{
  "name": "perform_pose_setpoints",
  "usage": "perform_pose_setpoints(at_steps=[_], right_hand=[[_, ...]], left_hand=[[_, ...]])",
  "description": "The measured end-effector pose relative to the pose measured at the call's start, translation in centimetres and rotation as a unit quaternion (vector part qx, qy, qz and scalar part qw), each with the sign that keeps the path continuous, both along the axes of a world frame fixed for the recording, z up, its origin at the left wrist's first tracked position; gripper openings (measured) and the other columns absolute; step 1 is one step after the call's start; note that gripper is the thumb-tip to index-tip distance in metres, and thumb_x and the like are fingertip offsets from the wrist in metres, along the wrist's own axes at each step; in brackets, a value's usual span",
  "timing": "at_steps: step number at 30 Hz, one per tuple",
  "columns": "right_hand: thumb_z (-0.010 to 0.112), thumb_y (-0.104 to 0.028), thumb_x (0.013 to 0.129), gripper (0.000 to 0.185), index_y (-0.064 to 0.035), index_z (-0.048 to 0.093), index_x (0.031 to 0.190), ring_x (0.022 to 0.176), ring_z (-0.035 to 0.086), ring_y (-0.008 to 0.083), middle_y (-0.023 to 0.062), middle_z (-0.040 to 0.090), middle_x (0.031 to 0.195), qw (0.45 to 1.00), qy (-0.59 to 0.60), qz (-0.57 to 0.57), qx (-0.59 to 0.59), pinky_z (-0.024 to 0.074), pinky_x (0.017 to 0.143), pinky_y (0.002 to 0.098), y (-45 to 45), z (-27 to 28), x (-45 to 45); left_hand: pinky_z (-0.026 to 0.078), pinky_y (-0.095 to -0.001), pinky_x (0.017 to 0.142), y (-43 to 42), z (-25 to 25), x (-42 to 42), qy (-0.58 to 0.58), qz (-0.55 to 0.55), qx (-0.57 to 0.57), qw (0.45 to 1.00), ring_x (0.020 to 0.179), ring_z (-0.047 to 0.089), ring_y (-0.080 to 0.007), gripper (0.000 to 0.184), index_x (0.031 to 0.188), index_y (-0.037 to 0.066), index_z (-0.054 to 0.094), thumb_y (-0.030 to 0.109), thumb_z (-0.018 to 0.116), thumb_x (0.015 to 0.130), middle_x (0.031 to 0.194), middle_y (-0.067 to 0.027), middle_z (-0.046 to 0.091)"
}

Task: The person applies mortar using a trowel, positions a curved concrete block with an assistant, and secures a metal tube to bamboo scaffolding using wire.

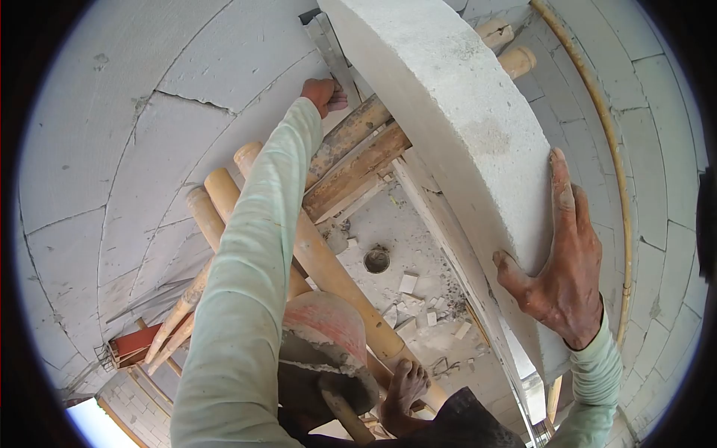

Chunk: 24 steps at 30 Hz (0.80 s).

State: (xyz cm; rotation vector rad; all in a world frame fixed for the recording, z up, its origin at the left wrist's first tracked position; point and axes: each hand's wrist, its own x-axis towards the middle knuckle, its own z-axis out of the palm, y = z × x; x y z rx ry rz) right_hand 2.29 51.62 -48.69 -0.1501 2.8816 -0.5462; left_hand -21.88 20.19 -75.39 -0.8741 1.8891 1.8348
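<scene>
A large pale block (478, 112) runs from the top centre down to the lower right. My right hand (556, 261) lies on the block's near right end, thumb and fingers spread over its face and edge. Up at the top centre, my left hand (326, 98) is closed beside a grey metal strip (328, 45) against the block wall (202, 67); what its fingers grip, if anything, I cannot make out. The block's far end is close to the metal strip.
Bamboo poles (336, 276) cross below me, with my bare foot (407, 384) on them. A mortar-coated bucket (325, 328) stands near my legs. Far below, a round container (376, 259) and rubble lie on the floor. A curved bamboo pole (609, 134) is at right.
</scene>
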Motion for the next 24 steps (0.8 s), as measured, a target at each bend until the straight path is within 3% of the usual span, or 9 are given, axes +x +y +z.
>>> perform_pose_setpoints(at_steps=[4,6,11,17,19,21,24], right_hand=[[0.067,-0.015,0.049,0.112,-0.0090,0.017,0.150,0.112,0.055,0.0441,0.0239,0.037,0.144,0.993,-0.078,-0.067,-0.055,0.0255,0.113,0.0555,-0.6,0.1,0.0],[0.067,-0.014,0.050,0.111,-0.0090,0.017,0.150,0.113,0.055,0.0438,0.0247,0.036,0.144,1.000,-0.025,-0.009,-0.005,0.0317,0.110,0.0555,-0.1,-0.3,0.2],[0.065,-0.011,0.050,0.111,-0.0097,0.017,0.149,0.114,0.053,0.0447,0.0265,0.034,0.144,0.998,0.018,0.034,0.041,0.0443,0.101,0.0539,0.2,-0.6,0.3],[0.067,-0.012,0.049,0.114,-0.0108,0.015,0.150,0.105,0.057,0.0451,0.0330,0.044,0.130,1.000,-0.013,-0.020,0.002,0.0488,0.096,0.0526,-0.5,0.5,-0.1],[0.067,-0.013,0.049,0.114,-0.0108,0.016,0.150,0.103,0.058,0.0462,0.0359,0.045,0.127,0.999,0.008,0.004,0.031,0.0478,0.096,0.0542,-0.5,0.2,0.1],[0.066,-0.012,0.049,0.114,-0.0105,0.016,0.150,0.103,0.057,0.0483,0.0359,0.044,0.129,0.997,-0.056,-0.037,-0.025,0.0431,0.099,0.0569,-0.4,0.1,0.0],[0.066,-0.011,0.049,0.113,-0.0092,0.015,0.150,0.094,0.061,0.0436,0.0349,0.046,0.124,1.000,0.014,0.011,0.021,0.0480,0.092,0.0564,-0.4,-0.1,0.1]], left_hand=[[0.053,-0.0303,0.050,-1.3,-1.2,0.6,-0.016,-0.012,0.024,1.000,0.054,0.059,-0.0214,0.013,0.080,-0.005,0.060,0.005,0.054,0.087,0.070,-0.0135,0.061],[0.044,-0.0267,0.044,-1.5,-0.7,0.1,-0.002,-0.040,0.044,0.998,0.051,0.054,-0.0166,0.014,0.077,-0.003,0.060,0.006,0.055,0.087,0.066,-0.0097,0.059],[0.043,-0.0280,0.043,-2.1,-1.7,0.9,-0.013,-0.045,0.029,0.998,0.048,0.052,-0.0164,0.015,0.075,-0.003,0.060,0.008,0.056,0.086,0.064,-0.0089,0.058],[0.039,-0.0284,0.043,-0.4,0.6,0.7,0.010,-0.030,-0.018,0.999,0.048,0.049,-0.0158,0.016,0.078,-0.002,0.060,0.010,0.056,0.087,0.060,-0.0068,0.055],[0.038,-0.0286,0.043,-1.0,0.2,1.2,0.006,-0.027,0.023,0.999,0.049,0.049,-0.0153,0.015,0.079,-0.002,0.061,0.009,0.056,0.087,0.059,-0.0062,0.054],[0.035,-0.0281,0.042,-1.5,-0.2,1.1,0.005,-0.046,0.038,0.998,0.049,0.048,-0.0145,0.016,0.079,-0.002,0.061,0.009,0.055,0.088,0.060,-0.0051,0.053],[0.034,-0.0283,0.041,-1.2,-0.9,2.6,0.028,-0.011,0.041,0.999,0.048,0.047,-0.0151,0.015,0.080,-0.003,0.060,0.009,0.055,0.088,0.060,-0.0054,0.053]])
